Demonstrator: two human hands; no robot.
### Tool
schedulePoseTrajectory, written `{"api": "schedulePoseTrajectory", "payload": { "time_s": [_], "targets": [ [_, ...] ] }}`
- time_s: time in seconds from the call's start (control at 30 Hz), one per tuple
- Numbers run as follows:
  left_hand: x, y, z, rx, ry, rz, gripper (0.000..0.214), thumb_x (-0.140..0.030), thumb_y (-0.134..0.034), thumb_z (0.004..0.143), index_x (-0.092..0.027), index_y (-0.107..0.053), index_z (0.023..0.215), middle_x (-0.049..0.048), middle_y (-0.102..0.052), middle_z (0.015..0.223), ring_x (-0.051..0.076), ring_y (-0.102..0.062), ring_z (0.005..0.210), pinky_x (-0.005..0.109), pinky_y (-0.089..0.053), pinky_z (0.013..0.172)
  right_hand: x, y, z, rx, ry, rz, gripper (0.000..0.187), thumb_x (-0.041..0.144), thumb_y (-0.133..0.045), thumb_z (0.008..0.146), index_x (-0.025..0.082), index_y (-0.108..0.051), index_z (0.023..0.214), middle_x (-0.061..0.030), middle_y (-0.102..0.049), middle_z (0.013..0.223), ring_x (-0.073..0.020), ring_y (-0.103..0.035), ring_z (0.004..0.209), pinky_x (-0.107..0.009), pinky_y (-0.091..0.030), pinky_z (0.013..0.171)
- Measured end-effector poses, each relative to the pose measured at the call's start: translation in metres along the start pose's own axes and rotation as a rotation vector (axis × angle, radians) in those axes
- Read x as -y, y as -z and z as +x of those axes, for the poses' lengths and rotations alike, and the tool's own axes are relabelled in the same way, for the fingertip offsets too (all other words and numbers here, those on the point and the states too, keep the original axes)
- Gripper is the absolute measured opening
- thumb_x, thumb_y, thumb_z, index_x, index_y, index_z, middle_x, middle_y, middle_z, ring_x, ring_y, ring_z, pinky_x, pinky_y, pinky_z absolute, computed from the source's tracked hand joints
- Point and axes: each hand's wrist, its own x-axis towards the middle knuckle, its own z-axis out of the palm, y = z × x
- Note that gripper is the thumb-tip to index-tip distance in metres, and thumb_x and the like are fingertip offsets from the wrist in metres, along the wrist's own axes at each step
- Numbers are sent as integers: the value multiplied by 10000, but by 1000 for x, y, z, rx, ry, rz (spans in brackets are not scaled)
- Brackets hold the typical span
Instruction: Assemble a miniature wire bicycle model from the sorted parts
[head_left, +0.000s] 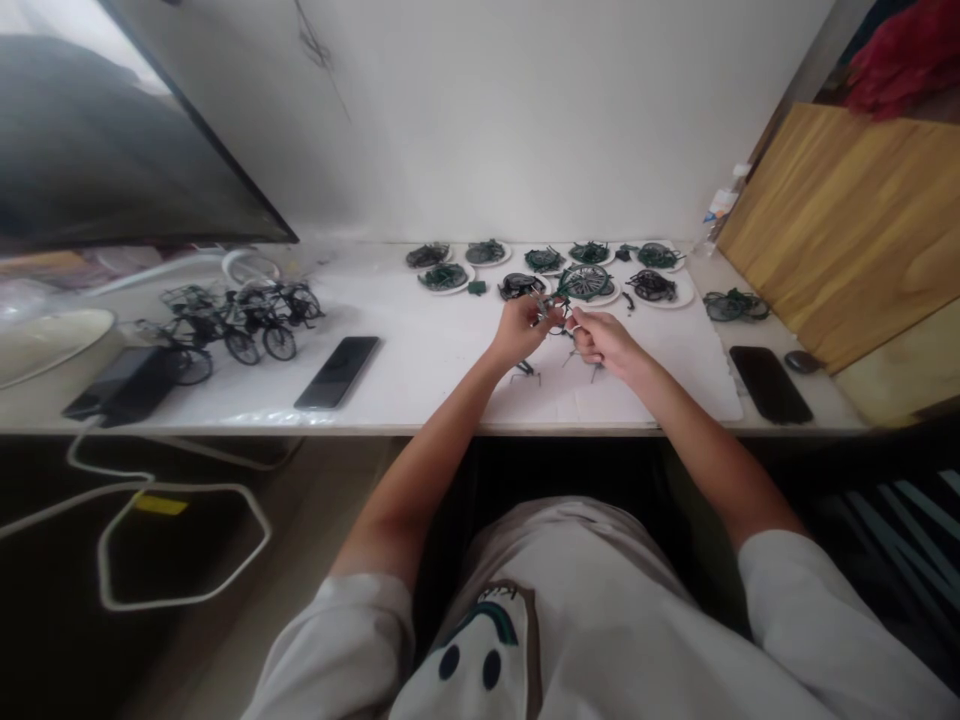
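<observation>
My left hand (519, 330) is closed around a small dark model bicycle part (556, 308) above the white table sheet. My right hand (606, 342) meets it from the other side, fingers pinched at the same spot. What the right fingertips grip is too small to make out. Just beyond the hands is a green spoked wheel (587, 282); whether it joins the held part I cannot tell. Below my hands, thin dark pieces (527, 370) lie on the sheet. Small plates (459, 287) heaped with dark green bicycle parts stand along the wall.
Assembled model bicycles (241, 325) stand on the left, near a phone (337, 372), a black box (124, 383) and a white basin (52, 345). Rightward are another phone (771, 384), a dark mouse-like object (802, 361), loose parts (736, 305), a bottle (721, 208) and a wooden board (862, 230).
</observation>
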Motion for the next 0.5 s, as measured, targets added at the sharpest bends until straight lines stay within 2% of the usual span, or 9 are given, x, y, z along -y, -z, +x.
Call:
{"api": "schedulePoseTrajectory", "payload": {
  "time_s": [0.1, 0.17, 0.23, 0.3, 0.37, 0.5],
  "targets": [
    [13, -4, 3, 13, 91, -145, 551, -729, -727, 919, -194, -775, 1043, 93, -802, 913, 237, -783, 878, 359, -623, 796, 0, 6, -1, -123, 122, -345, 501, 678, -516, 1079, 245, -591, 840, 44, -407, 572, -145, -331, 508, -284, -285, 524],
    [21, -4, 6, -5, 141, -214, 593, -755, -765, 872, -188, -770, 1047, 97, -799, 917, 248, -796, 898, 379, -652, 826, 0, 13, -2, -219, 228, -695, 417, 555, -550, 1092, 237, -590, 826, -24, -564, 676, -175, -456, 601, -304, -338, 604],
    [24, -2, 9, -34, 198, -265, 604, -755, -794, 843, -180, -767, 1026, 107, -802, 933, 244, -792, 901, 396, -667, 842, 0, 22, -2, -274, 254, -886, 348, 448, -494, 1115, 233, -603, 864, -75, -673, 787, -207, -535, 678, -327, -370, 667],
    [24, 1, 11, -59, 236, -293, 592, -742, -795, 848, -173, -764, 1009, 117, -807, 959, 230, -782, 908, 397, -672, 863, 0, 29, -1, -272, 276, -913, 345, 403, -441, 1127, 229, -628, 894, -107, -736, 894, -236, -613, 781, -337, -409, 732],
    [21, 4, 12, -55, 263, -319, 565, -716, -797, 862, -168, -763, 994, 125, -809, 996, 211, -773, 906, 389, -672, 875, 1, 34, 1, -314, 324, -896, 362, 438, -446, 1127, 228, -649, 913, -119, -749, 932, -253, -642, 848, -342, -432, 769],
    [17, 6, 11, -5, 316, -411, 511, -661, -820, 876, -163, -761, 973, 121, -797, 993, 206, -774, 934, 391, -672, 904, 0, 35, 5, -393, 436, -817, 404, 510, -460, 1115, 225, -674, 924, -107, -749, 938, -241, -634, 833, -352, -452, 806]
  ]
}}
